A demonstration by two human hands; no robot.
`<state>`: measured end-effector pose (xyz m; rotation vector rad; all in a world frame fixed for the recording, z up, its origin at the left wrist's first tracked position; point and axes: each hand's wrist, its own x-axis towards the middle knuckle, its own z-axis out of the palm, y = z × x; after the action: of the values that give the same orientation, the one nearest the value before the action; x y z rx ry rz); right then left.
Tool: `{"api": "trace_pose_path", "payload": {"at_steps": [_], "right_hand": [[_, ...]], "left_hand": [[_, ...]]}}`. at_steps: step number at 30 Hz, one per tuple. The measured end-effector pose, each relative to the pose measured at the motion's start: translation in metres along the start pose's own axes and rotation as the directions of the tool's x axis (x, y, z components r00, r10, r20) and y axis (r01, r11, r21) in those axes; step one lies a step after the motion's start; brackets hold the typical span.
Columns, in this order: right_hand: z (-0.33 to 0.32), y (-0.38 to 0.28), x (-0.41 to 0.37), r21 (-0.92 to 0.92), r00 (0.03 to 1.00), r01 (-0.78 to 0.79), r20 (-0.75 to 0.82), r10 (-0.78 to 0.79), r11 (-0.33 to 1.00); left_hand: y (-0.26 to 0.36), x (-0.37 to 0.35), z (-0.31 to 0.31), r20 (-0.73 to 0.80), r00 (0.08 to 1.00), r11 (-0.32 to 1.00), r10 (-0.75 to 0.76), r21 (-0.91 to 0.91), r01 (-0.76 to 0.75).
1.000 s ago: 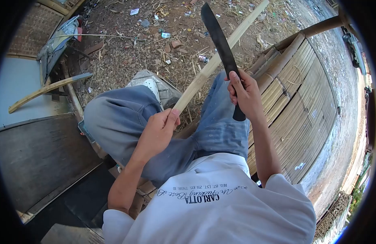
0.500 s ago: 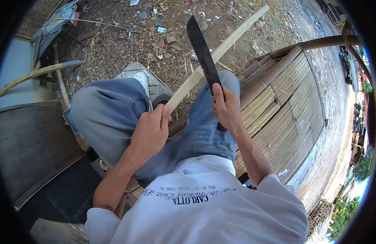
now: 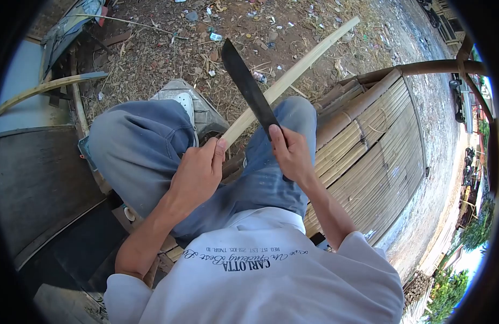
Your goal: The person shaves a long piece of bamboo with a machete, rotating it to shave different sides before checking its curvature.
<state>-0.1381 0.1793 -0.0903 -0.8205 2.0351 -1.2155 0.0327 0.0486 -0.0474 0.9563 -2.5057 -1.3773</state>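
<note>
A person in a white T-shirt [image 3: 271,281] and blue jeans [image 3: 136,146] is sitting at the edge of a woven bamboo platform [image 3: 379,140], working a long pale bamboo slat [image 3: 309,59] with a dark machete [image 3: 248,86].

The left hand [image 3: 198,173], at the centre of the frame, is closing fully round the near end of the slat, thumb pressing up along the wood. From there the slat is running up and to the right, passing between the knees and reaching out over the littered dirt ground [image 3: 168,54] toward the upper right of the frame.

The right hand [image 3: 290,154], just right of centre, is wrapping tightly round the machete's handle, with the thumb lying along the base of the blade. The blade is pointing toward the upper left and crossing over the slat just above the two hands. Whether its edge is biting into the wood cannot be told from here.

A grey-and-white shoe [image 3: 187,102] is showing between the raised left knee and the slat. A curved strip of bamboo [image 3: 44,89] is lying at the upper left, and a round brown pole [image 3: 438,67] is edging the platform at the upper right.
</note>
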Motion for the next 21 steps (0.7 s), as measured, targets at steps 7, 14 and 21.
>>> {"api": "trace_pose_path", "payload": {"at_steps": [7,14,21], "right_hand": [[-0.016,0.006,0.016,0.142,0.987,-0.144,-0.044,0.152,0.979],[-0.007,0.007,0.016,-0.039,0.999,0.028,-0.031,-0.029,0.999],[-0.01,0.003,0.021,0.012,0.995,-0.095,-0.038,0.095,0.995]], "left_hand": [[-0.001,-0.004,-0.003,0.049,0.998,0.998,-0.045,0.043,0.043],[-0.004,0.001,-0.001,0.016,1.0,0.999,0.01,0.047,-0.011],[-0.002,0.002,-0.001,0.032,0.999,0.998,-0.039,0.046,0.038]]}}
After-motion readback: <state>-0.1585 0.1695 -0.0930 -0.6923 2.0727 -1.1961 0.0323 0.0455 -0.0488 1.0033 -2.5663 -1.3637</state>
